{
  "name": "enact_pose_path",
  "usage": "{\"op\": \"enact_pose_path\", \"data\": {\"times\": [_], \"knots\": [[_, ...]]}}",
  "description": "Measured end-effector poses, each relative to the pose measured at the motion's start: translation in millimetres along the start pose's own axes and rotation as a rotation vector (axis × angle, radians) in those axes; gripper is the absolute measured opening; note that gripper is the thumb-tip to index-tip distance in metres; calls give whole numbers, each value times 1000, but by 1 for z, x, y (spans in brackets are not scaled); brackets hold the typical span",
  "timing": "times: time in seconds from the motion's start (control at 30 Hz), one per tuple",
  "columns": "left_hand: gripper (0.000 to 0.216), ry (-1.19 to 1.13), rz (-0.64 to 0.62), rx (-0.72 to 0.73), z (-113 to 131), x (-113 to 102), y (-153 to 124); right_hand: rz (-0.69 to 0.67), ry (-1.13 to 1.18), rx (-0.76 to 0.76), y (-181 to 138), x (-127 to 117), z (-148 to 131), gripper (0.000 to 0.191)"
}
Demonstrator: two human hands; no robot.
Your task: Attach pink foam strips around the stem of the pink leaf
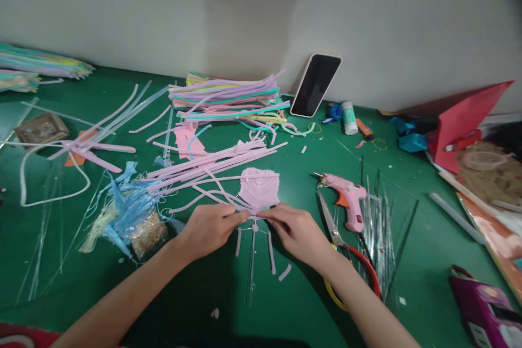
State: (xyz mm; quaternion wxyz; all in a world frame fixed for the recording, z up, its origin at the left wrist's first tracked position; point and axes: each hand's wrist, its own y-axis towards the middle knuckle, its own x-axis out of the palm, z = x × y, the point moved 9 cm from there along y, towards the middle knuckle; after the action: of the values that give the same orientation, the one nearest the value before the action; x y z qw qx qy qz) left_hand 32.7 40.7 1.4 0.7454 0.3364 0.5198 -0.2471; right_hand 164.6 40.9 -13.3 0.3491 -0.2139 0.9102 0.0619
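Left hand (209,231) and right hand (297,232) pinch — lower fingers (282,231) probably curled.

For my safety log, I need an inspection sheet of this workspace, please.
Surface: green tabletop, scattered with offcuts.
Job's things: lilac fuzzy piece; loose lilac stems mostly to its left.
Clutter: scissors and pink glue gun to the right; stem bundle near the wall.
Grips: left grip and right grip both pinch at the lilac fuzzy piece's lower end.
Cables: dark cord from the glue gun's handle; far end not traceable.
Surroundings: gray wall; phone propped before it.
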Motion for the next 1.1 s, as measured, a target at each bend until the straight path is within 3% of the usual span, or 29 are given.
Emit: {"op": "enact_pose_path", "data": {"times": [0.3,0.43,0.77,1.1], "knots": [[18,139,-88,47,26,4,17,-7,-297,-34,-2,5,-18,16],[19,138,-112,33,26,9,21,2,-404,-64,2,9,-23,11],[20,84,-82,159,27,6,9,2,-299,-51,4,13,-14,16],[22,47,-63,192,28,4,5,-57,-257,-39,4,17,-12,22]]}}
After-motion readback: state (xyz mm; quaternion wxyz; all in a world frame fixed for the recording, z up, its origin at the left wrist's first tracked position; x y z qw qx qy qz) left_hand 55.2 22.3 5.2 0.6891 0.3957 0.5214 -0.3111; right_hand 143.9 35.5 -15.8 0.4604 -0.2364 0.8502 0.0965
